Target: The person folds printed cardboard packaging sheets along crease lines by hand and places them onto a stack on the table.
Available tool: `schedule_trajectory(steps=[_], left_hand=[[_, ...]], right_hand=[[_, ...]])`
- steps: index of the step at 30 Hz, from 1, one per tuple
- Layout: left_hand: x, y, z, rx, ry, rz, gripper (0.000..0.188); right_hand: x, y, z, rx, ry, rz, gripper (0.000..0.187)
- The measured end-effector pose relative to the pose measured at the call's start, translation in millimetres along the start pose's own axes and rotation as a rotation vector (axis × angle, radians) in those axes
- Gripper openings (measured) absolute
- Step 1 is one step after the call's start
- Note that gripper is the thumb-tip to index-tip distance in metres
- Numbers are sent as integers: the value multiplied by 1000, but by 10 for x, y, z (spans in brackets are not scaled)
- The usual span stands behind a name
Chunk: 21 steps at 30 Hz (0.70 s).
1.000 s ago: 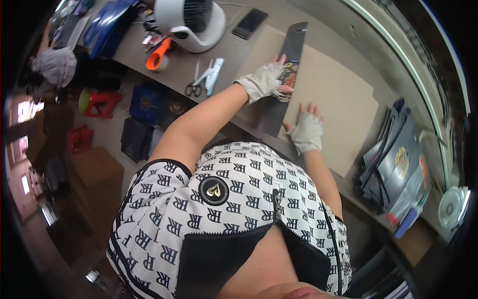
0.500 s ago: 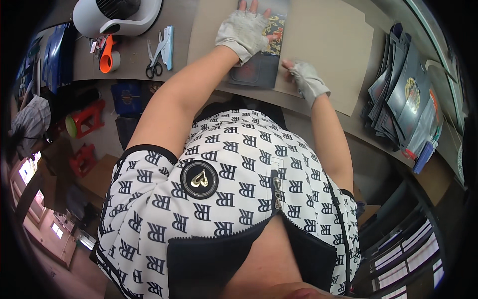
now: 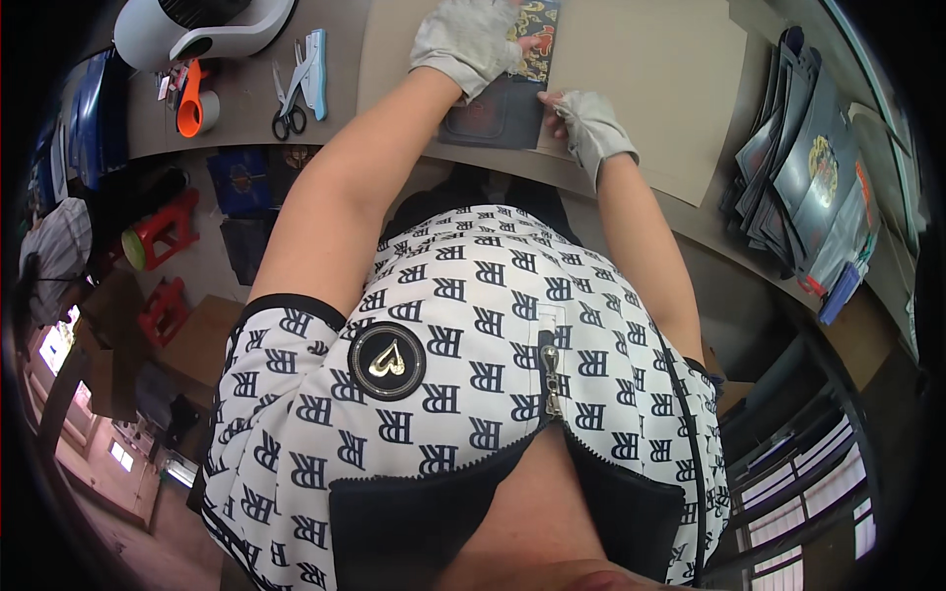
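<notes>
A dark flat sheet (image 3: pixel 493 113) with a gold-and-red patterned band and a rounded outline near its close end lies on a large beige board (image 3: pixel 650 89). My left hand (image 3: pixel 465 41), in a pale fingerless glove, rests flat on the sheet with the thumb spread over the pattern. The upper frame edge cuts off its other fingertips. On the sheet's right edge, my right hand (image 3: pixel 594 130), gloved the same way, has its fingers curled together at the border. Whether the edge is lifted cannot be made out.
Black-handled scissors (image 3: pixel 289 116), a light-blue stapler-like tool (image 3: pixel 315 74) and an orange tape dispenser (image 3: pixel 190 103) lie at the left. Behind them stands a white rounded device (image 3: pixel 236 41). Dark printed bags (image 3: pixel 803 167) lean in a stack at the right. Red stools (image 3: pixel 169 231) stand below the table.
My right hand has moved left and slightly up, from beside the dark sheet to its right edge. My left hand stays on the sheet. The whole view has shifted a little.
</notes>
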<state>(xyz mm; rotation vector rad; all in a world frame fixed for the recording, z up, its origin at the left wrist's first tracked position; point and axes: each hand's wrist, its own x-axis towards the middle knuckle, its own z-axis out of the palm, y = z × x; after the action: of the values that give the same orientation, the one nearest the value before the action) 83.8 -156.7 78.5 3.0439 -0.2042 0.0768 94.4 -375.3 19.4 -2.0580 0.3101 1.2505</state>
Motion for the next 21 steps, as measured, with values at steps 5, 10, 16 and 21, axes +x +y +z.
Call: schedule_trajectory(steps=[5,10,16,21], left_hand=[[-5,27,-36,50,-62,-20,89],[-90,78,-141,-18,-91,-5,88],[-1007,157,27,6,-138,223,74],[-1174,183,108,-24,-131,231,74]], right_hand=[[-212,-181,-18,-158,-76,-39,43],[-122,-129,53,-180,-66,-52,35],[-68,-57,119,-13,-24,-98,26],[52,40,152,150,-42,-49,29]])
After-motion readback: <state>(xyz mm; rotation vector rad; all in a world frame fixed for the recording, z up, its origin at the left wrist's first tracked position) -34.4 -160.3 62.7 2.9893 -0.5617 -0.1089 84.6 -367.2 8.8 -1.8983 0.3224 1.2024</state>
